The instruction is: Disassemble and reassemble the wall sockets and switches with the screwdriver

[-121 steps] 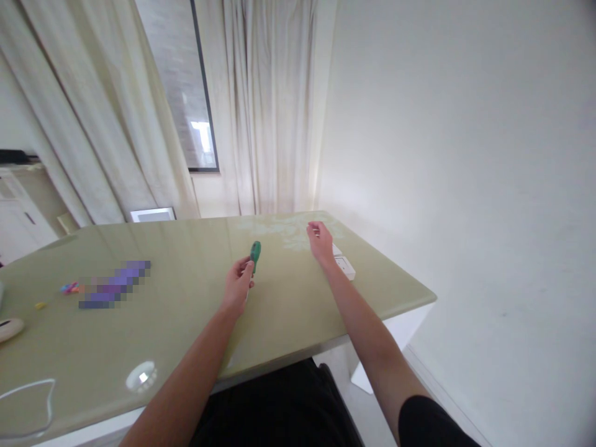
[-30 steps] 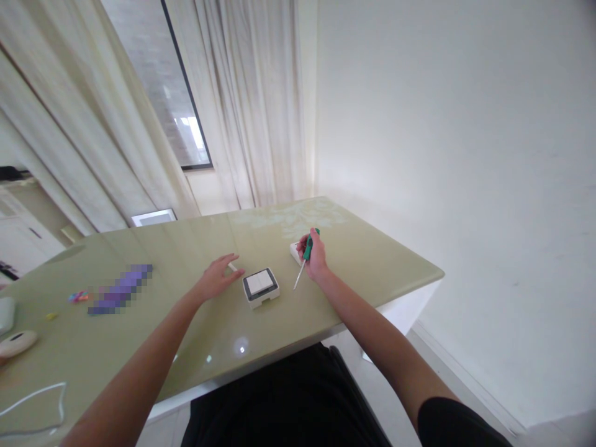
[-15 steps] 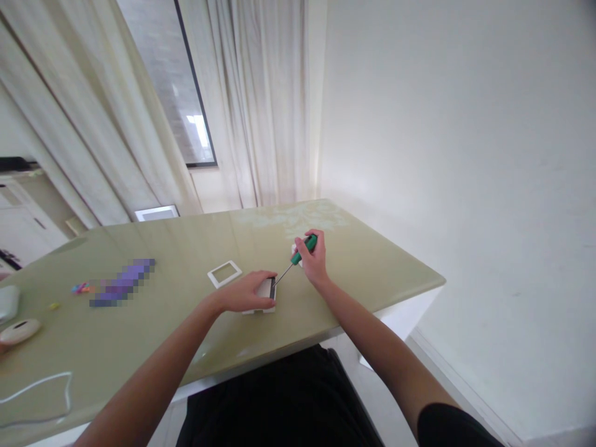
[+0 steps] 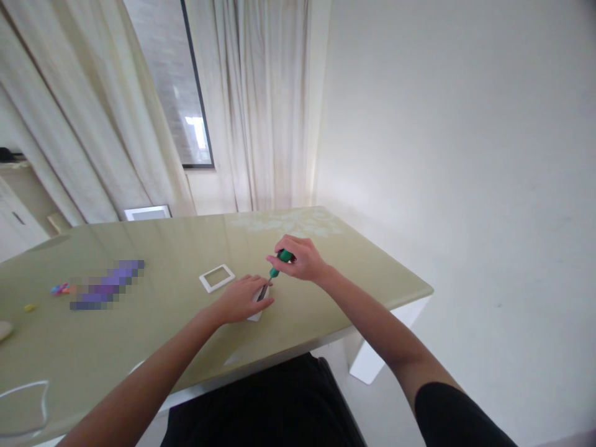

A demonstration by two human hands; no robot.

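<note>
My right hand [image 4: 303, 258] is wrapped round the green handle of a screwdriver [image 4: 274, 272], held steeply with the shaft pointing down. Its tip meets a small white block with a dark strip [image 4: 254, 317], perhaps a wall switch; the exact contact point is hard to make out. Fingers and thumb of my left hand [image 4: 238, 301] grip that block from both sides on the table and cover much of it. A flat white rectangular frame [image 4: 222, 285] lies just beyond my left hand, touched by neither hand.
The pale green table [image 4: 298, 316] ends close in front of my lap. Farther left lie a blurred purple object [image 4: 109, 285], small colourful bits [image 4: 60, 289], a yellow piece [image 4: 30, 308] and a white cable [image 4: 45, 400]. A white wall [image 4: 456, 186] stands to the right.
The screwdriver has swung from a slant to a steeper angle as my right hand moved left over the block. The block has turned and tilted in my left hand. My view has shifted slightly right.
</note>
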